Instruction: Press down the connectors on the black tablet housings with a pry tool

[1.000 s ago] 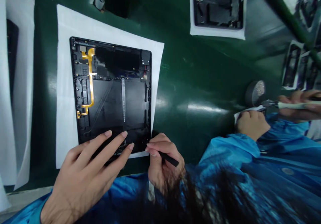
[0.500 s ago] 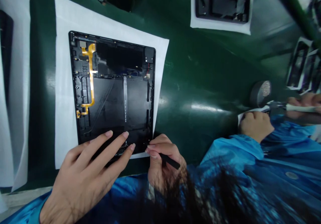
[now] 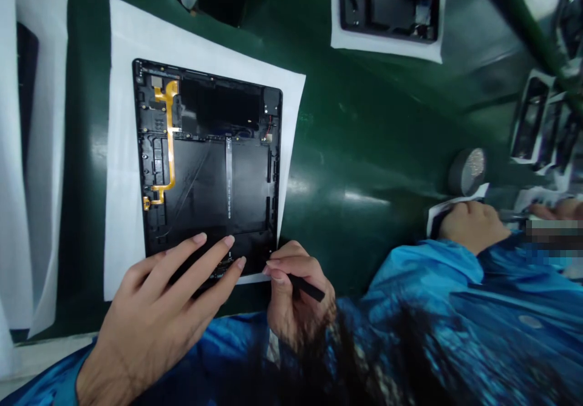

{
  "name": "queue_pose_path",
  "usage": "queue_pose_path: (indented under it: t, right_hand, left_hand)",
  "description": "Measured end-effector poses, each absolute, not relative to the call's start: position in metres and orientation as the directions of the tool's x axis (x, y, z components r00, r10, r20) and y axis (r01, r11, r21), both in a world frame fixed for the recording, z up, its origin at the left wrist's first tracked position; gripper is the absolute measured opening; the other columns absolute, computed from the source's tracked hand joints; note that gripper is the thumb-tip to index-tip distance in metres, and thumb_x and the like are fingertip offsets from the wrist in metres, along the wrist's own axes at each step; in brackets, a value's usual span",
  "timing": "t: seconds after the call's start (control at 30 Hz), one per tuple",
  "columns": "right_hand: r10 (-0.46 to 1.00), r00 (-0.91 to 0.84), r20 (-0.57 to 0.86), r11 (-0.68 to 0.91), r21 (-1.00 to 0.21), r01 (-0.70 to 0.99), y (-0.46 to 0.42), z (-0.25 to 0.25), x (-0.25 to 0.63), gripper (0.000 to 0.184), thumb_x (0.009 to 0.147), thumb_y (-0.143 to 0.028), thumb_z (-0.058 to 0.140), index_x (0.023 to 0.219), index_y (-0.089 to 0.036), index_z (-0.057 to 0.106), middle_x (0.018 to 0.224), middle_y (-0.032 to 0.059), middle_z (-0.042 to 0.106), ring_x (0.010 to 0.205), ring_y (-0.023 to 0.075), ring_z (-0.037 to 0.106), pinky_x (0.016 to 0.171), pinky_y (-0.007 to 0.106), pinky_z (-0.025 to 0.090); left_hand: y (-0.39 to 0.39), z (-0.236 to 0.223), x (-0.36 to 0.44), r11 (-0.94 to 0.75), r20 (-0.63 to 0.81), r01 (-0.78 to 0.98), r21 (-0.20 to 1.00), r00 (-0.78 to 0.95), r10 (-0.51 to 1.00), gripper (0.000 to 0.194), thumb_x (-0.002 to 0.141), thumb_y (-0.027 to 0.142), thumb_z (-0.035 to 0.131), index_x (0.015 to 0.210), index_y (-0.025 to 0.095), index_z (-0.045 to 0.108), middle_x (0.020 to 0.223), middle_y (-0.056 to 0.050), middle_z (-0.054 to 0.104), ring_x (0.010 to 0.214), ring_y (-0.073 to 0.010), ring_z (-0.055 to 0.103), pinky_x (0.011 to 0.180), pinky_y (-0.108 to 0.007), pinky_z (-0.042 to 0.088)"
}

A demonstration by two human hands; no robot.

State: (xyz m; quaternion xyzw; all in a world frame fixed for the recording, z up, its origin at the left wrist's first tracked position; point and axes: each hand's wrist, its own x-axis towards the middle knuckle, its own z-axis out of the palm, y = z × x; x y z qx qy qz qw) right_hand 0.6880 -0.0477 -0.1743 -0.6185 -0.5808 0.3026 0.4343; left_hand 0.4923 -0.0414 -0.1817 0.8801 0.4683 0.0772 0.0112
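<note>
An opened tablet back housing point(image 3: 200, 181) lies on a white foam sheet point(image 3: 122, 224), its inside facing up. An orange flex cable point(image 3: 171, 151) runs down its left side, and a grey ribbon strip point(image 3: 229, 178) crosses its middle. My left hand point(image 3: 159, 306) rests with fingers spread over the housing's near edge, partly covering a small circuit board point(image 3: 223, 267). At the near right corner, my right hand point(image 3: 298, 294) pinches a slim black stick tool point(image 3: 307, 287). Its tip is hidden by my fingers and the dark housing.
Another open device point(image 3: 389, 8) lies on foam at the back. Foam sheets point(image 3: 43, 169) with a dark panel stand at left. A round grey container point(image 3: 467, 171) is at right, near a co-worker's hand point(image 3: 473, 224) and blue sleeve point(image 3: 423, 272). More device parts point(image 3: 532, 118) lie beyond.
The view has shifted slightly, so the housing appears a little further right. Both my hands keep nearly the same pose. The co-worker's hands at right have moved a little.
</note>
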Motion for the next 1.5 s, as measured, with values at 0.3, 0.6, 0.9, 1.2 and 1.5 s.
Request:
queue_pose_path:
  t: [0.3, 0.6, 0.9, 1.2, 1.5]
  right_hand:
    - [0.982, 0.144, 0.124, 0.04, -0.877, 0.479, -0.048, -0.174, 0.685, 0.021, 0.085, -0.006, 0.058, 0.094, -0.023, 0.065, 0.074, -0.0012, 0.064, 0.064, 0.0176, 0.061, 0.057, 0.034, 0.048]
    - [0.998, 0.022, 0.065, 0.05, -0.905, 0.421, -0.052, -0.17, 0.686, 0.025, 0.081, -0.006, 0.061, 0.095, -0.026, 0.066, 0.074, -0.0023, 0.07, 0.063, 0.0191, 0.061, 0.064, 0.04, 0.048]
    - [0.997, 0.02, 0.071, 0.057, -0.915, 0.4, -0.05, -0.17, 0.686, 0.027, 0.082, -0.003, 0.06, 0.097, -0.025, 0.067, 0.076, -0.0022, 0.07, 0.066, 0.0192, 0.063, 0.066, 0.039, 0.048]
    - [0.997, 0.033, 0.076, 0.054, -0.899, 0.434, -0.052, -0.173, 0.684, 0.023, 0.083, -0.006, 0.063, 0.095, -0.025, 0.068, 0.078, -0.0008, 0.071, 0.066, 0.0196, 0.062, 0.065, 0.04, 0.047]
    - [0.971, -0.181, 0.156, 0.221, -0.874, 0.432, -0.043, -0.181, 0.702, 0.022, 0.088, -0.007, 0.068, 0.103, -0.023, 0.068, 0.076, -0.0009, 0.07, 0.066, 0.0172, 0.062, 0.065, 0.038, 0.045]
  left_hand:
    - [-0.045, -0.184, 0.489, -0.568, 0.1, 0.817, 0.098, 0.56, 0.823, 0.051, 0.111, 0.034, 0.014, 0.15, 0.043, 0.045, 0.155, 0.011, 0.032, 0.148, -0.0198, 0.033, 0.082, -0.031, 0.053]
    - [-0.04, -0.18, 0.489, -0.573, 0.194, 0.767, 0.289, 0.539, 0.82, 0.04, 0.113, 0.033, 0.03, 0.119, 0.035, 0.07, 0.147, 0.013, 0.043, 0.138, -0.0164, 0.046, 0.085, -0.026, 0.055]
    - [-0.042, -0.18, 0.488, -0.554, 0.206, 0.756, 0.348, 0.515, 0.832, 0.039, 0.11, 0.03, 0.031, 0.123, 0.034, 0.067, 0.149, 0.012, 0.043, 0.141, -0.0178, 0.047, 0.098, -0.033, 0.061]
    - [-0.055, -0.188, 0.487, -0.475, 0.103, 0.771, 0.424, 0.48, 0.871, 0.046, 0.107, 0.031, 0.024, 0.131, 0.038, 0.062, 0.153, 0.016, 0.035, 0.149, -0.0195, 0.035, 0.109, -0.04, 0.059]
    - [-0.044, -0.181, 0.493, -0.509, 0.189, 0.791, 0.339, 0.473, 0.861, 0.04, 0.109, 0.029, 0.03, 0.122, 0.04, 0.066, 0.147, 0.017, 0.043, 0.141, -0.0159, 0.047, 0.101, -0.034, 0.061]
